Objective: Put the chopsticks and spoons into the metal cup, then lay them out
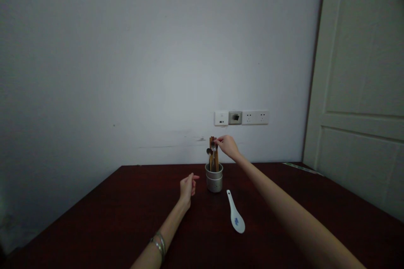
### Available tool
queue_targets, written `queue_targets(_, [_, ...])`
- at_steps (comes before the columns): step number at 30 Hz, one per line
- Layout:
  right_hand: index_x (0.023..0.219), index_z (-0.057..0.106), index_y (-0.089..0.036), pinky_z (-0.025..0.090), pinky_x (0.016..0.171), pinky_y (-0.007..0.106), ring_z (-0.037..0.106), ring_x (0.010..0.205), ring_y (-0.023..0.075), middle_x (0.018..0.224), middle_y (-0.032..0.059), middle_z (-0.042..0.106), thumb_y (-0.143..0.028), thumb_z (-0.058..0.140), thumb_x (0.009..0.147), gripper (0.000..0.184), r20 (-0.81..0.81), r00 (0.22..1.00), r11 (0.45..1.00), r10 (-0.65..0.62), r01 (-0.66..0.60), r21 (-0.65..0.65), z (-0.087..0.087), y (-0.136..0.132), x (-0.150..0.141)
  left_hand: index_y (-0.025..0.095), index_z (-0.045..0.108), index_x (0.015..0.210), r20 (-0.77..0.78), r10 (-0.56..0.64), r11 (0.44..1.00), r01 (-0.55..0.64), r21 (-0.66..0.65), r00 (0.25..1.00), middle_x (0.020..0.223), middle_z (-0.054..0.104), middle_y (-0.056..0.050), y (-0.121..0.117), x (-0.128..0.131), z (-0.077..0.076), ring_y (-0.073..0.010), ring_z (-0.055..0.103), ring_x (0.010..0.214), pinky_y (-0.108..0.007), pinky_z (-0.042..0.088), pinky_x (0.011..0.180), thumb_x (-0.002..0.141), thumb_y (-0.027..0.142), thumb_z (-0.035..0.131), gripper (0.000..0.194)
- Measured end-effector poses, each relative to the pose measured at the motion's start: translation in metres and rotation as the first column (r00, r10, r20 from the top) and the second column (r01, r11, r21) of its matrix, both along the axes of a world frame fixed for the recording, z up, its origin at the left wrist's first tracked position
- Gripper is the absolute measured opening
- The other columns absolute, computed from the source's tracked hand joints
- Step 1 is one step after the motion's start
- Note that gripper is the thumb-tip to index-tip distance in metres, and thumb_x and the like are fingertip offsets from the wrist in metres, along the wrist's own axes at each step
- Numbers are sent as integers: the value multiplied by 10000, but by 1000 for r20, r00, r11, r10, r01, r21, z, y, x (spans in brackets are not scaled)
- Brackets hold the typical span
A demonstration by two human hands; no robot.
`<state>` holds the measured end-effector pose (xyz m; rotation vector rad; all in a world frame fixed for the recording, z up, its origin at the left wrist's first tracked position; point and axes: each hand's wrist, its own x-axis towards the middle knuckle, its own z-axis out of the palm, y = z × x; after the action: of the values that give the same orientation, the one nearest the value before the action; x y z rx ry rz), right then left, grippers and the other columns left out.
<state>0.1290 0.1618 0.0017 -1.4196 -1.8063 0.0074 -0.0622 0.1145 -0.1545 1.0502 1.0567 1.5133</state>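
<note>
A grey metal utensil holder (214,183) with small holes in its lower wall stands on the dark red table. Wooden chopsticks (216,162) rise from it, along with a small metal spoon (208,151) and a shiny metal utensil (213,147). My right hand (227,145) pinches at the top of that metal utensil; its exact kind is too small to tell. To the left of the holder, my left hand (188,186) rests apart from it, index finger stretched out, other fingers curled, with nothing held. A white ceramic soup spoon (236,217) with a blue mark lies in front, to the right.
Behind the table (132,201) rises a pale wall (158,71) with a row of sockets (255,117). A light panelled door (362,92) stands on the right. A thin flat strip (303,168) lies along the table's back right edge.
</note>
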Motion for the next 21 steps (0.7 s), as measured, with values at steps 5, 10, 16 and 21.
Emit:
queue_targets(5, [766,706,-180,394,620,216,611,686,152,752,71,692,-317,525,749,228,18,998,996,55,-54,-74,-22,-1,-2,97,593,734,-14,4,1000,-4,-14,1000,436,345,84,2,0,-4,-19,219,306,-181,130,326,640,539,514,459])
queue_targets(10, [740,703,-163,398,604,207,612,655,143,715,69,689,-306,529,748,225,2,997,989,80,-79,-122,-38,2,-2,97,588,726,-11,2,1000,-2,-25,1000,424,336,86,4,-1,-9,-21,220,301,-180,127,324,641,520,515,437])
queue_targets(16, [738,705,-155,410,617,210,622,683,151,732,78,690,-313,538,746,230,-7,997,987,83,-83,-140,-48,1,-3,96,588,735,-24,-10,999,9,-36,1000,426,328,86,5,-3,-10,-21,220,305,-180,123,332,652,525,498,446])
queue_targets(21, [778,704,-157,421,625,216,628,700,156,761,79,690,-327,542,747,237,-19,997,983,71,-73,-168,-49,-2,-4,95,589,743,-46,-3,999,1,-42,999,431,324,87,6,-3,-11,-23,222,304,-186,131,333,653,544,487,469])
